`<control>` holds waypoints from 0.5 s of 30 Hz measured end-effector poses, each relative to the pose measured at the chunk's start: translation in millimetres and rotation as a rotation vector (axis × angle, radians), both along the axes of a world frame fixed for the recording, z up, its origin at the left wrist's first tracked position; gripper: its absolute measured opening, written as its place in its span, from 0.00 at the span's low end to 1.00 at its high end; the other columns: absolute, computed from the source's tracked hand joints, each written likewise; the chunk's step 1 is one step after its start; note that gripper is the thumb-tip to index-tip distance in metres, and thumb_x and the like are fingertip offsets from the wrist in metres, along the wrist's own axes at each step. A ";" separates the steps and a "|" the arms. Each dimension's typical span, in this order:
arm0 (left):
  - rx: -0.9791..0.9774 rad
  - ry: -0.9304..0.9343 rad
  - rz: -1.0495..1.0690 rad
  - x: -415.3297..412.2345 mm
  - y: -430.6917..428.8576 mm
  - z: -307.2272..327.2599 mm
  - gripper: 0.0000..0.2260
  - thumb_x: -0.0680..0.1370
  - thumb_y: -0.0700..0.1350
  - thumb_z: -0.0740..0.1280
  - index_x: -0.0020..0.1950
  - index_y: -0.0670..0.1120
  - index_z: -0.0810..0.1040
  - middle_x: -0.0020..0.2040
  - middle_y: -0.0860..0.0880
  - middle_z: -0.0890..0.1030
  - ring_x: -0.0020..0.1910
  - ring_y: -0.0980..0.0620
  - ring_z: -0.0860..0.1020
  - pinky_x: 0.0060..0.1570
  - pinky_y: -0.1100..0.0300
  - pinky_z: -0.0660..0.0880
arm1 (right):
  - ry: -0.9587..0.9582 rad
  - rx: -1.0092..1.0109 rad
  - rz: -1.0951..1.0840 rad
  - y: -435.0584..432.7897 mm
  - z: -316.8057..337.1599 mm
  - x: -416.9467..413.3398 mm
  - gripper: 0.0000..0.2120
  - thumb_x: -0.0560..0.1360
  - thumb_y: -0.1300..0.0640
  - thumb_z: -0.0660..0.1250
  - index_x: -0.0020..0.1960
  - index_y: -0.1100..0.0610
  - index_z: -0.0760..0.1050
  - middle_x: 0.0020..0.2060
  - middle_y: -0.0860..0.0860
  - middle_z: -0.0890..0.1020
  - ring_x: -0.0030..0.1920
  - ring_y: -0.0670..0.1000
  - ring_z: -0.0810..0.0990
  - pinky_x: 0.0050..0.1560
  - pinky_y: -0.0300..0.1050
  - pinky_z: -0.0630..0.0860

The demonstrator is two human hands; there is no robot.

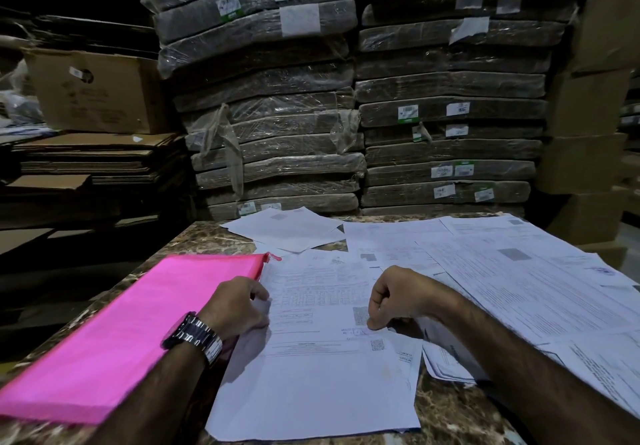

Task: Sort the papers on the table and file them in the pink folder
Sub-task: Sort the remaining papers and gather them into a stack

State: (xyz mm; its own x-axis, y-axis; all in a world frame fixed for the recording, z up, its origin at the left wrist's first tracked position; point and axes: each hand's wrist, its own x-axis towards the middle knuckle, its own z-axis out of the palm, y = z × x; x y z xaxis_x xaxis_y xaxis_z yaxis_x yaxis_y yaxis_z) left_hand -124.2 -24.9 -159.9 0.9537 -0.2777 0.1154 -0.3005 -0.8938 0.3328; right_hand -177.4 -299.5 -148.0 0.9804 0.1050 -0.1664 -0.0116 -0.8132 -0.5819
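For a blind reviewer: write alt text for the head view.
Both hands, left and right, press on a printed sheet on a marble table. A pink folder lies left, loose papers right, wrapped bundles behind.

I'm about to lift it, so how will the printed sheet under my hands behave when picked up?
The printed sheet looks thin and light, so it will probably flop when lifted. It lies on other papers, so it may slide or drag them along.
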 end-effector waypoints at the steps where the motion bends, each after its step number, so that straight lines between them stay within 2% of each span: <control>1: 0.001 0.003 -0.002 0.4 -0.3 -0.3 0.19 0.70 0.45 0.75 0.60 0.47 0.80 0.62 0.50 0.78 0.59 0.52 0.76 0.53 0.65 0.71 | 0.008 0.005 0.003 -0.8 0.3 -0.5 0.06 0.66 0.59 0.78 0.34 0.55 0.82 0.27 0.46 0.80 0.29 0.43 0.76 0.33 0.37 0.74; 4: 0.039 -0.037 -0.004 2.5 -0.7 -2.4 0.16 0.73 0.47 0.73 0.60 0.48 0.79 0.61 0.50 0.78 0.58 0.51 0.75 0.51 0.64 0.70 | 0.028 -0.002 -0.003 -1.5 2.1 -2.3 0.05 0.66 0.58 0.78 0.39 0.57 0.83 0.30 0.47 0.81 0.31 0.45 0.76 0.32 0.37 0.73; 6: 0.098 -0.094 0.008 1.0 -3.2 -0.7 0.16 0.74 0.49 0.70 0.61 0.48 0.79 0.60 0.49 0.79 0.58 0.50 0.75 0.53 0.61 0.71 | 0.016 -0.022 -0.034 -3.4 2.0 -1.5 0.09 0.67 0.56 0.78 0.43 0.59 0.83 0.33 0.50 0.83 0.30 0.45 0.77 0.30 0.35 0.73; 10: 0.161 -0.165 -0.018 -1.4 -22.0 4.7 0.19 0.70 0.48 0.74 0.61 0.50 0.78 0.61 0.48 0.77 0.60 0.48 0.73 0.59 0.57 0.71 | -0.092 0.031 -0.168 -14.6 3.6 2.0 0.08 0.68 0.54 0.77 0.39 0.59 0.83 0.32 0.51 0.84 0.31 0.46 0.78 0.33 0.38 0.74; 12: 0.122 -0.144 -0.110 -8.0 -40.2 12.3 0.19 0.71 0.47 0.74 0.60 0.49 0.78 0.61 0.50 0.77 0.58 0.51 0.74 0.55 0.62 0.71 | -0.138 0.120 -0.248 -22.4 6.7 4.6 0.08 0.69 0.55 0.76 0.37 0.59 0.82 0.28 0.49 0.81 0.28 0.45 0.76 0.31 0.37 0.72; 15: -0.003 -0.050 -0.235 -20.4 -76.5 25.6 0.17 0.71 0.45 0.74 0.59 0.49 0.79 0.58 0.52 0.79 0.52 0.55 0.77 0.48 0.66 0.72 | -0.171 0.290 -0.356 -36.8 15.4 6.4 0.11 0.71 0.57 0.75 0.35 0.63 0.80 0.25 0.53 0.78 0.23 0.48 0.71 0.28 0.39 0.69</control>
